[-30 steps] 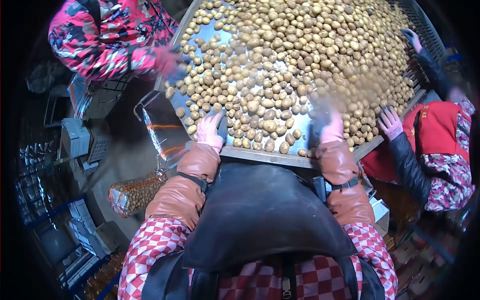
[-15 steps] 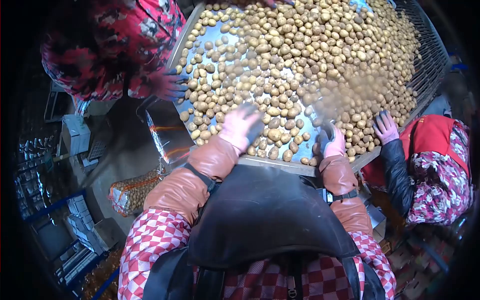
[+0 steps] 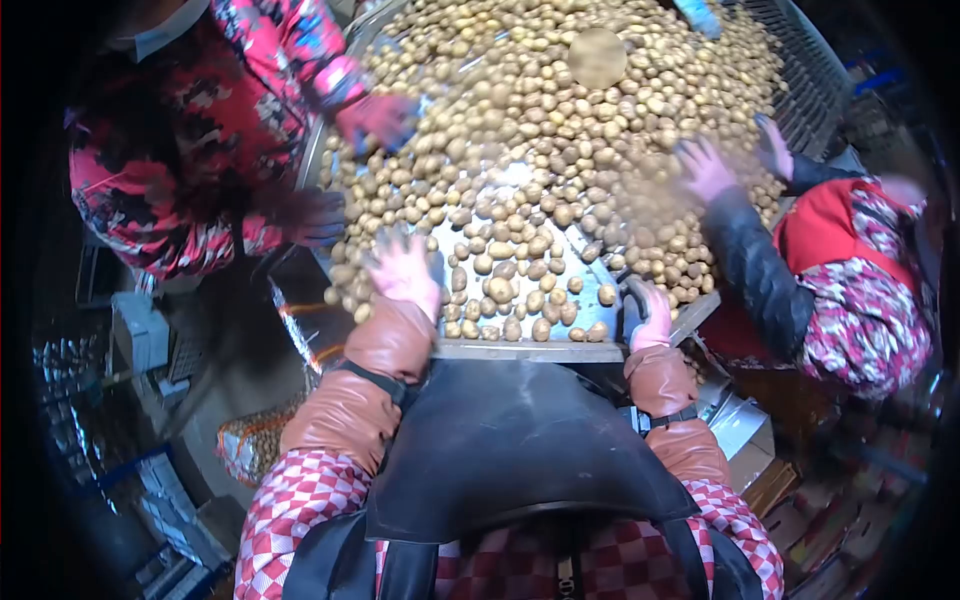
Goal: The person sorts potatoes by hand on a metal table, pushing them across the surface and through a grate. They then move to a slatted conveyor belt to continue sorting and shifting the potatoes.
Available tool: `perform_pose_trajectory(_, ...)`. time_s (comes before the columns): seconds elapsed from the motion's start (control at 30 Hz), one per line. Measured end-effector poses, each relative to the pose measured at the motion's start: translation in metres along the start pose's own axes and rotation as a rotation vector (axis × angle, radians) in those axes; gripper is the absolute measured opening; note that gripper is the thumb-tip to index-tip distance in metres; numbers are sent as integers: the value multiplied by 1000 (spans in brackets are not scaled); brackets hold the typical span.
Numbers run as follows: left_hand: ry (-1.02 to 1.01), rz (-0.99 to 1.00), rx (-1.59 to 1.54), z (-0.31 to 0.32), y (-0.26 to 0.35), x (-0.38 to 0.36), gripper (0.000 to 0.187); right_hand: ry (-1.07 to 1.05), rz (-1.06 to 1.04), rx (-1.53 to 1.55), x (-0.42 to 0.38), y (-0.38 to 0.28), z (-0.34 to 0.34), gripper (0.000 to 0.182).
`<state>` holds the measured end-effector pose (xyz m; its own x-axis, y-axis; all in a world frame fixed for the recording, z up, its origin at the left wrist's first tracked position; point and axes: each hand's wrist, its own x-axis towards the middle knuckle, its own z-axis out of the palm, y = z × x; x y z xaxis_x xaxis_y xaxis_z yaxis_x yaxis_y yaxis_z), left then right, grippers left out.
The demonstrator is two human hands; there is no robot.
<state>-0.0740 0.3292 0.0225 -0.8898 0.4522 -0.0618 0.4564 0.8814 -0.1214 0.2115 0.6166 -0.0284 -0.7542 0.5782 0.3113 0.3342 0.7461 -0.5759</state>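
Note:
Potatoes (image 3: 502,288) lie thickly over a metal sorting table (image 3: 590,277), sparser near my side, where bare metal shows. My left hand (image 3: 402,268), in a pink glove with dark coated fingers, is spread open over potatoes at the table's near left. At the near right edge, my right hand (image 3: 648,312) sits by the rim in a similar glove, its fingers curved but apart and no potato visible in them. A lone potato (image 3: 606,294) lies just left of it. Higher up, a large round blurred potato-like shape (image 3: 597,58) stands out over the pile.
A co-worker in red camouflage (image 3: 190,150) reaches in from the left, one gloved hand (image 3: 380,122) over the potatoes. Another, in a red vest (image 3: 835,230), reaches from the right. A blue glove (image 3: 698,17) shows at the far side. A filled mesh sack (image 3: 255,445) stands lower left.
My left hand has moved left across the potatoes; my right hand stays near the edge. Both co-workers' hands reach further over the table. The view has shifted, and the round shape has appeared.

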Motion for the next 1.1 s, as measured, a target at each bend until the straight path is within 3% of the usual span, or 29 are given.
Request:
perform_pose_trajectory(0.03,-68,86,-118,-4,24,-2,48,-4,-16,-30,-3,4,1,30)
perform_pose_trajectory(0.07,-22,306,-421,13,42,-3,44,-22,-2,-10,-6,6,2,30)
perform_pose_trajectory(0.1,12,577,-523,19,67,0,46,-43,10,9,-8,5,3,30)
perform_pose_trajectory(0.13,76,778,-460,5,93,0,51,-32,-85,-33,-9,3,2,31)
perform_pose_trajectory(0.17,-35,901,-382,-12,104,6,61,-68,-117,-90,-10,6,5,31)
perform_pose_trajectory(0.23,-3,873,-376,-8,96,31,67,-78,-57,-68,-13,13,11,31)
perform_pose_trajectory(0.27,-15,763,-469,-9,90,42,70,-82,-48,-57,-16,17,11,31)
perform_pose_trajectory(0.3,-5,625,-305,-14,80,49,73,-86,-39,-42,-16,20,12,31)
perform_pose_trajectory(0.37,19,519,-292,-16,53,46,67,-80,-52,-33,-18,14,5,30)
perform_pose_trajectory(0.4,-78,353,-290,2,42,51,66,-73,-60,-29,-19,21,11,31)
perform_pose_trajectory(0.5,170,343,-174,28,2,31,67,-79,-54,-49,-27,41,24,40)
perform_pose_trajectory(0.6,-58,23,-233,2,-10,11,69,-52,-66,40,-30,40,24,43)
perform_pose_trajectory(0.73,26,-241,-299,15,-8,-19,66,-19,-65,94,-26,47,37,35)
perform_pose_trajectory(0.8,160,-17,-303,40,4,-37,66,15,-84,91,-20,41,37,28)
perform_pose_trajectory(0.83,94,173,-328,20,14,-54,67,48,-124,85,-18,40,37,25)
perform_pose_trajectory(0.87,-127,345,-223,12,23,-51,69,13,-79,63,-16,40,38,25)
perform_pose_trajectory(0.9,70,523,-265,26,29,-60,71,-25,-31,41,-14,41,40,24)
perform_pose_trajectory(0.97,19,731,-154,33,34,-50,76,-32,-16,28,-14,45,46,24)
perform_pose_trajectory(1.1,34,521,-345,37,25,-29,80,-63,0,-6,-12,58,59,26)
